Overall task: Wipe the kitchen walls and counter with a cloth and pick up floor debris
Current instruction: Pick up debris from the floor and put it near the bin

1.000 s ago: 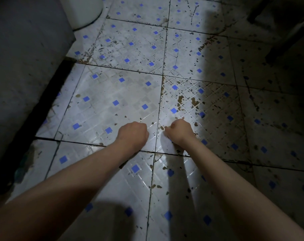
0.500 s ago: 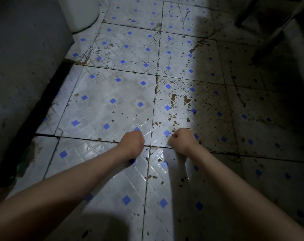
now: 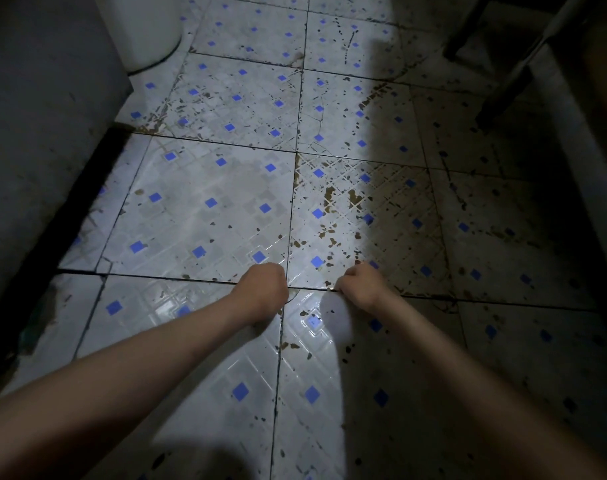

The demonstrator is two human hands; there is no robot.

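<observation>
The floor [image 3: 205, 209] is white tile with small blue squares, spattered with brown debris specks [image 3: 330, 233], thickest on the tile right of centre. Both my arms reach down to it. My left hand [image 3: 260, 289] is curled into a fist with its knuckles by the grout line; its fingers are hidden under it and nothing shows in it. My right hand [image 3: 359, 285] is curled too, its fingertips pinched together on a brown bit at the grout line. No cloth is in view.
A grey wall or cabinet side [image 3: 42, 140] runs along the left, with a dark gap at its foot. A white rounded base [image 3: 149, 32] stands at the back left. Dark furniture legs [image 3: 503, 81] stand at the upper right, in deep shadow.
Both hands have drawn back toward me across one grout line, staying curled and side by side. The view has shifted slightly with them.
</observation>
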